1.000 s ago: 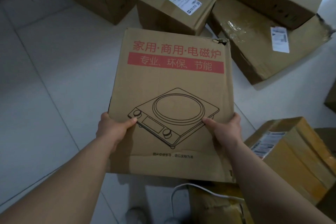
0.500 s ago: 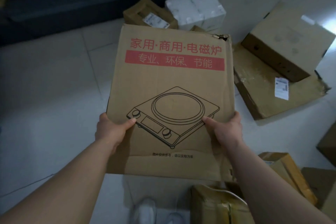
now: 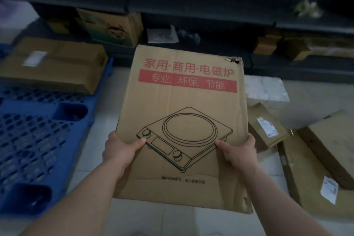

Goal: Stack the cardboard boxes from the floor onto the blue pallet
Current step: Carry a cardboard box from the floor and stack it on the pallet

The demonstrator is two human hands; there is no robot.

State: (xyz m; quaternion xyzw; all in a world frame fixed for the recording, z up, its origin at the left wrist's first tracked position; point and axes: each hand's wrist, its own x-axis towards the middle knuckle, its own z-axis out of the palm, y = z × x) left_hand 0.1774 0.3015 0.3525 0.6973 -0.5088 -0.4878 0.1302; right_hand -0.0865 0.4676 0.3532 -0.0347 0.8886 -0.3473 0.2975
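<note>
**Flat box (image 3: 182, 124) held in both hands beside the blue pallet (image 3: 38, 140)**

The flat box is off the ground, held out in front of the person by its two side edges. The left hand (image 3: 122, 149) grips the left edge with the thumb pressed on the printed top face; its fingers are hidden underneath. The right hand (image 3: 239, 151) grips the right edge the same way. The top face carries red lettering, a red band and a line drawing of a hob with two knobs. Its far right corner is torn.

The flat box hangs over the pale tiled floor (image 3: 172, 222), just to the right of the blue pallet and not on it. The pallet lies at the left, with most of its grid top bare. A long box (image 3: 57, 65) with a white label lies across its far end.

On the floor to the right sits a white parcel (image 3: 266, 90), with a small box (image 3: 266, 126) bearing a label in front of it; the flat box partly hides both. Further right lies a wide box (image 3: 314, 182) with a white label, and another box (image 3: 333, 143) rests on top of it.

Along the back runs a dark shelf (image 3: 191, 5). It holds a printed box (image 3: 111, 27) at the left and more brown boxes at the right — these are too blurred to make out
</note>
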